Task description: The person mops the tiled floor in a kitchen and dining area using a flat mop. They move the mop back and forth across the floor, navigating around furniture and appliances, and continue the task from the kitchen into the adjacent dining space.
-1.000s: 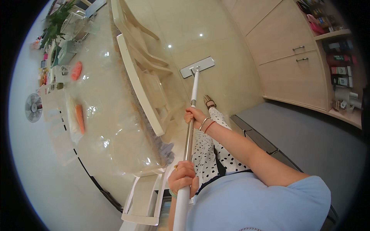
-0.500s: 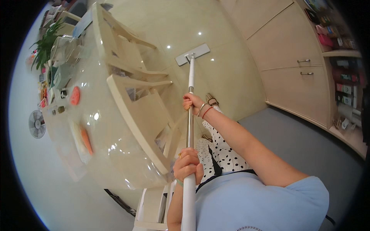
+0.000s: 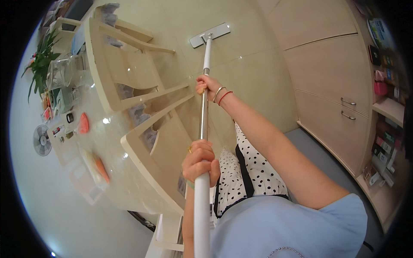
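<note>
A flat mop [image 3: 203, 116] with a white and silver pole runs from the lower edge of the head view up to its white rectangular mop head [image 3: 215, 33], which rests flat on the pale tiled floor [image 3: 251, 81]. My left hand [image 3: 200, 162] is wrapped round the white upper grip, close to my body. Farther along, my right hand [image 3: 207, 87] grips the silver part of the pole, its arm stretched out. Both hands are closed on the pole. The underside of the mop head is hidden.
Cream chairs [image 3: 148, 165] stand close on the left, against a table [image 3: 114, 189] under a glossy clear cover. On it are a plant [image 3: 42, 64] and a fan [image 3: 41, 140]. A wooden cabinet [image 3: 322, 73] with metal handles and loaded shelves lines the right.
The mop head has moved farther away and slightly left across the floor. Both hands have gone forward and left with the pole, and my body has shifted forward past the chairs.
</note>
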### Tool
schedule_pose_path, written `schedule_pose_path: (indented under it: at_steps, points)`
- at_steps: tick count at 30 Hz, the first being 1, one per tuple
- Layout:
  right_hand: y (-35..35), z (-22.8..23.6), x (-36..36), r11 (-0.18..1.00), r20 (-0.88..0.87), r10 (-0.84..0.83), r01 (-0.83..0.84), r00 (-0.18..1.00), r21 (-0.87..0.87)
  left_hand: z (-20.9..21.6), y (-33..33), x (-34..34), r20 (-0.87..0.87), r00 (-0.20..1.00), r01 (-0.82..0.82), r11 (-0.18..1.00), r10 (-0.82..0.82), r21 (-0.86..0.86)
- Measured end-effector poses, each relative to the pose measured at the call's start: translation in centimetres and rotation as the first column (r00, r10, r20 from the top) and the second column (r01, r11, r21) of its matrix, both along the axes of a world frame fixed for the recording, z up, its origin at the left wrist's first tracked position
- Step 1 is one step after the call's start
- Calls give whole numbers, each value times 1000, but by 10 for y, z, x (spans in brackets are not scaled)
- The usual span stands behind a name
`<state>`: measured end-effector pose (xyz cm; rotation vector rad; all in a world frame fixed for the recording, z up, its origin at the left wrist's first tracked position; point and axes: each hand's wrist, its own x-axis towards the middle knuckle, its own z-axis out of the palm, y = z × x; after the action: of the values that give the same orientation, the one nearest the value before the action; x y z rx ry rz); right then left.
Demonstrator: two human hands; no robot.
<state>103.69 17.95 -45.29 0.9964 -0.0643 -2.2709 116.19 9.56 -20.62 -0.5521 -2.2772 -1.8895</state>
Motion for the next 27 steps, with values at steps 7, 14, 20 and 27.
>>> schedule_pose_path:
  at_steps: [7,14,20,27]
  points:
    - [-8,40,52,980,59,53,-63,997,188,49,-1,23,97,995,-37,999,39,-27]
    - [-8,65,53,976,157,143,-166,977,143,67,-8,25,103,993,-58,998,59,-13]
    - [-19,56,5,979,151,143,-162,978,126,64,-10,-21,103,974,-208,976,201,61]
    - [-3,42,-90,965,143,211,-229,967,124,39,1,-108,23,991,-135,990,134,44]
